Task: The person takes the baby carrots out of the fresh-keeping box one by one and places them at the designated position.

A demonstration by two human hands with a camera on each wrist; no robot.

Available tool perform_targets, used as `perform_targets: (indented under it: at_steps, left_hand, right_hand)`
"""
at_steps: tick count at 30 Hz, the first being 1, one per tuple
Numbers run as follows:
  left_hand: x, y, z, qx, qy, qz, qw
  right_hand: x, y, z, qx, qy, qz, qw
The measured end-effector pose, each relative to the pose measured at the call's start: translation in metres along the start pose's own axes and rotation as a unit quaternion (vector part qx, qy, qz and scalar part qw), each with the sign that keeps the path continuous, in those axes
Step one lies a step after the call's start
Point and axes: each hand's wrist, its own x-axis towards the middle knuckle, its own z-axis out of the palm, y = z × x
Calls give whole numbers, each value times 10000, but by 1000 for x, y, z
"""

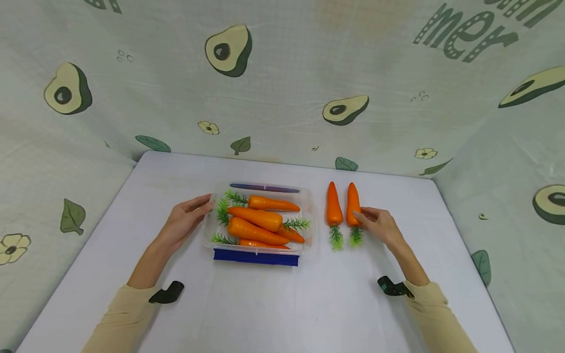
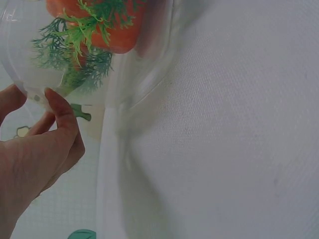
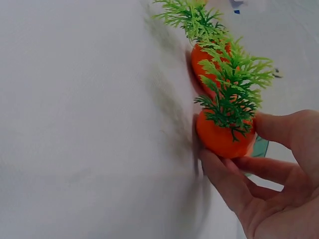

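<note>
A clear plastic container (image 1: 208, 241) with blue side latches holds several toy carrots (image 1: 256, 231) with green tops. At its left end, my left hand (image 1: 187, 220) pinches the rim between thumb and fingers; the left wrist view shows this hand (image 2: 47, 134) at the corner. To the container's right, two more carrots lie side by side, tips pointing away. My right hand (image 1: 380, 224) grips the outer carrot (image 1: 353, 201) near its leafy end. In the right wrist view, thumb and fingers are around this carrot (image 3: 222, 134), with the inner carrot (image 3: 202, 62) just beyond.
A white-covered table (image 1: 265, 309) lies under everything. Behind it and on both sides hangs a pale cloth (image 1: 282, 98) printed with avocados and leaves. The container's blue front latch (image 1: 256, 257) sticks out toward me, folded outward.
</note>
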Motion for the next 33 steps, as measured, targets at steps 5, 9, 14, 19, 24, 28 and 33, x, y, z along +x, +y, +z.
perform_targets:
  at_steps: [5, 9, 14, 19, 24, 28, 33]
  left_hand:
    - [0, -1, 0, 33, -27, 31, 10000]
    - [0, -1, 1, 39, -39, 48, 10000]
    - [0, 0, 1, 40, -44, 48, 10000]
    - [-1, 0, 1, 36, -26, 59, 10000]
    - [-1, 0, 1, 81, -13, 66, 9999]
    - [-1, 0, 1, 66, -16, 51, 10000]
    - [0, 0, 0, 79, -28, 36, 10000]
  right_hand:
    - [-1, 5, 1, 36, -87, 3, 10000]
    - [0, 6, -1, 94, -184, 44, 9998]
    - [-1, 5, -3, -98, -181, 18, 9998]
    - [-2, -2, -7, -285, -55, -63, 9996]
    - [-1, -8, -10, -455, 40, -183, 9988]
    - [0, -12, -13, -552, 74, -256, 9981]
    - [2, -20, -14, -671, 154, -428, 9967]
